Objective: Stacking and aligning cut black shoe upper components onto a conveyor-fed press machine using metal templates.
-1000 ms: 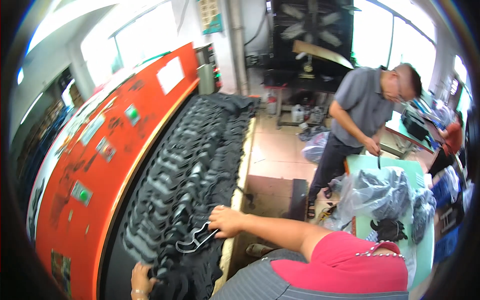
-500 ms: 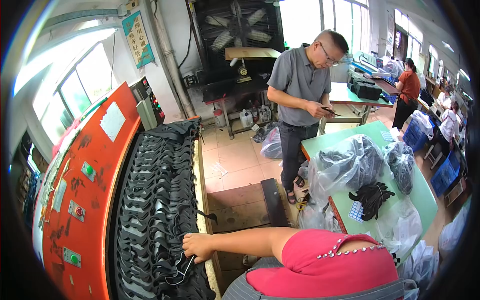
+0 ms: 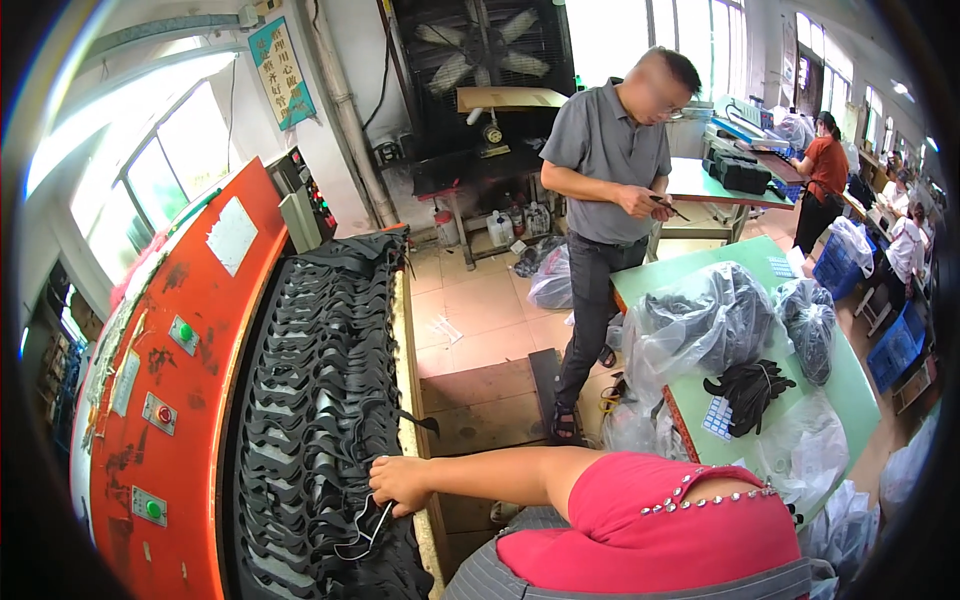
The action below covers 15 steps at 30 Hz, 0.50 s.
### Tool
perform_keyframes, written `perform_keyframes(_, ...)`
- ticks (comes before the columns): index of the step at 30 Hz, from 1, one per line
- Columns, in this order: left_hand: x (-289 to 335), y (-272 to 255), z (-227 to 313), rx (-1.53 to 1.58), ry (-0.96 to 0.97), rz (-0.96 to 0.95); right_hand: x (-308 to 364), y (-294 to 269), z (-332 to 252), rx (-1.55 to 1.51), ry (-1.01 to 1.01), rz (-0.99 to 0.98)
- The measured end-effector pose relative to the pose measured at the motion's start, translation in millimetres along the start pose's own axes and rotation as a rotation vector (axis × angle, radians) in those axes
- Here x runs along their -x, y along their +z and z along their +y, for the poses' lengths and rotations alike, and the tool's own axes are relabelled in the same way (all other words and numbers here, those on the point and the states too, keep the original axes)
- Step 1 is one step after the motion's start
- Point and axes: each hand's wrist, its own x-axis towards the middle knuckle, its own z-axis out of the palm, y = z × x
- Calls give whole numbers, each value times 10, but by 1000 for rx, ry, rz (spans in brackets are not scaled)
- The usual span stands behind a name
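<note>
My right hand [image 3: 400,484] reaches across from the lower right in a pink sleeve. Its fingers are curled down against the right edge of a long bed of black wavy strips [image 3: 300,400]. What they grip is hidden under the hand. A thin white looped strand [image 3: 358,545] runs from beneath the fingers over the black material. Just beyond the hand, a loose black strip end [image 3: 420,422] hangs over the pale rim [image 3: 405,375] of the bed. The left hand is out of sight.
On the left stands an orange machine panel [image 3: 165,400] with buttons. A co-worker in grey [image 3: 610,170] stands by a green table [image 3: 690,410], holding a small dark object [image 3: 668,207]. Bagged black goods [image 3: 715,315] and a tied black bundle [image 3: 748,395] lie on the table.
The co-worker's legs have shifted, one foot stepping nearer. The view has moved slightly. My right hand stays in nearly the same spot, fingers still curled.
</note>
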Motion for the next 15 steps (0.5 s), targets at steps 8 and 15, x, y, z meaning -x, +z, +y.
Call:
perform_keyframes(8,157,-322,285,-8,7,54,40,-3,48,15,10,-19)
perform_keyframes(15,303,-262,42,-67,-487,82,-91,-2,73,10,-19,24)
